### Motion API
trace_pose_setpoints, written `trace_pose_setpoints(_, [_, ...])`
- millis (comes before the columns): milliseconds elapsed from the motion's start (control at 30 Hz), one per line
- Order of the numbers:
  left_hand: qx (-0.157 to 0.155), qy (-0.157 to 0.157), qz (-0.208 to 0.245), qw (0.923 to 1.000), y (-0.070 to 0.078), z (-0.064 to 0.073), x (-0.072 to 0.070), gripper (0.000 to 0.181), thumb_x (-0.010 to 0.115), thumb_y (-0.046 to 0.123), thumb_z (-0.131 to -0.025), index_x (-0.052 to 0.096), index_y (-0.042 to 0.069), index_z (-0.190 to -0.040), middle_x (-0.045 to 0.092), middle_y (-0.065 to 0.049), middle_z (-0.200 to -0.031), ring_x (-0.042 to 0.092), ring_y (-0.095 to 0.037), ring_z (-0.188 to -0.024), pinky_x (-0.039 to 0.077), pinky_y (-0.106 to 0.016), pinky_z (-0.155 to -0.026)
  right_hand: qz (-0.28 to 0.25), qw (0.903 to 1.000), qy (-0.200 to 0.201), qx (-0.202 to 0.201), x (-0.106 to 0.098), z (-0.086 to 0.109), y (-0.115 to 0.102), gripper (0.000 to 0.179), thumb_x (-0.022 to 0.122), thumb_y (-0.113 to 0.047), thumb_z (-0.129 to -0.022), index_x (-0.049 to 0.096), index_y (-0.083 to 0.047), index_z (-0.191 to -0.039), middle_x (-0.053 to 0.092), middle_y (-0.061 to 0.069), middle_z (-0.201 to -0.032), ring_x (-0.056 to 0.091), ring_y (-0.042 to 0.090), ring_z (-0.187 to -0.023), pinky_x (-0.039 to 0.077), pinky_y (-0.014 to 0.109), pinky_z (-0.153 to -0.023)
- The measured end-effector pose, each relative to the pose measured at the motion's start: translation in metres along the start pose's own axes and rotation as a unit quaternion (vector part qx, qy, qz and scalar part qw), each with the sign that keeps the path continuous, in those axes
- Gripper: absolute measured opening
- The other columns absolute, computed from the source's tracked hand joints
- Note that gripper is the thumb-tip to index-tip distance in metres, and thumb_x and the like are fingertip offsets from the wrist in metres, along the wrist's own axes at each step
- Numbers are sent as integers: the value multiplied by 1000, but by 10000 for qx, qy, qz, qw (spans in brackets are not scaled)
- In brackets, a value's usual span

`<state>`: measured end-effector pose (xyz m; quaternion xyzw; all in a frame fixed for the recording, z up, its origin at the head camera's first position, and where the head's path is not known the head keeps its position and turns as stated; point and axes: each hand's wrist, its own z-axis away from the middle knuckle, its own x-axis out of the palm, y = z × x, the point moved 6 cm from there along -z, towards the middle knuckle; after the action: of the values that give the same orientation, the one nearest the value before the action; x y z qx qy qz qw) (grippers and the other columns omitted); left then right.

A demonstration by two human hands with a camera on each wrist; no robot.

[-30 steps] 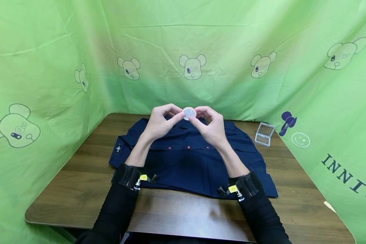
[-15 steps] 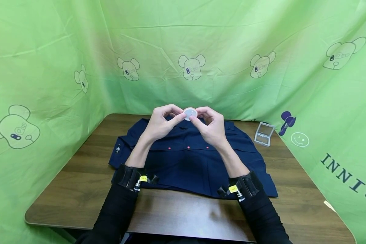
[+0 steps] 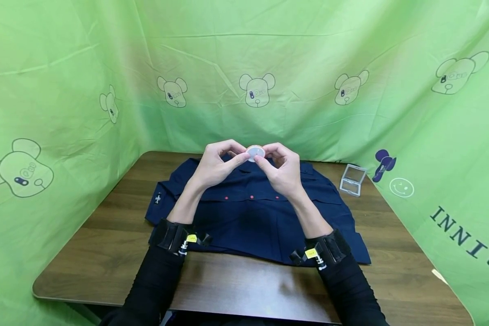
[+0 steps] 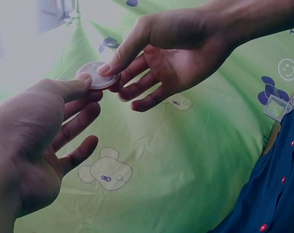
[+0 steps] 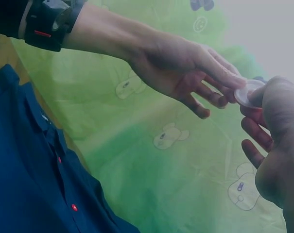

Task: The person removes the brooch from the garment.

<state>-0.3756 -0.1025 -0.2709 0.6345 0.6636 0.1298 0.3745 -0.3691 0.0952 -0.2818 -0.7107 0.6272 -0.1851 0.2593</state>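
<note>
A small round white disc (image 3: 256,152) with a thin coppery rim is held up over the far part of a navy shirt (image 3: 244,222). My left hand (image 3: 217,166) pinches the disc's left edge between thumb and forefinger. On the opposite edge, my right hand (image 3: 283,171) does the same, its thumb lying over the pale face. Seen from the left wrist, the disc (image 4: 101,82) has both thumbs on top and a reddish underside edge. Beneath the hands the shirt lies spread with a row of red buttons, partly covered by the forearms.
A clear hinged case (image 3: 352,180) stands open at the table's back right, beside the shirt. The wooden table (image 3: 395,253) meets green printed curtains (image 3: 212,54) at the back and sides. A small pale strip (image 3: 439,276) lies on the right edge.
Both hands have shifted very slightly to the right with the disc between them, and its face appears tilted a little flatter. The shirt and case have stayed put.
</note>
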Motion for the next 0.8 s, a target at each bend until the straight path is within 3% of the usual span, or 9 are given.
trace_pose_setpoints(200, [18,-21,-62,10000,2,1,1,7,82,12,-105,85,7,-108,84,-13,-104,75,-13,-93,60,-39,-88,-77,10000,11,26,0,0,1,20,82,2,-97,73,16,-108,83,5,-97,73,6,-89,61,21,-86])
trace_pose_setpoints(467, [136,-37,-121,9998,5,1,1,6,83,11,-104,85,7,-108,85,-11,-103,76,-15,-92,60,-31,-86,-156,9999,54,29,0,0,-1,15,78,11,-94,72,17,-107,83,0,-97,74,7,-89,62,22,-86])
trace_pose_setpoints(800, [167,-49,-136,9998,6,1,2,6,83,11,-104,85,7,-108,85,-11,-102,77,-16,-92,60,-28,-85,-142,9999,73,26,-1,1,0,29,86,-8,-98,71,16,-106,83,-3,-97,74,5,-89,62,20,-86])
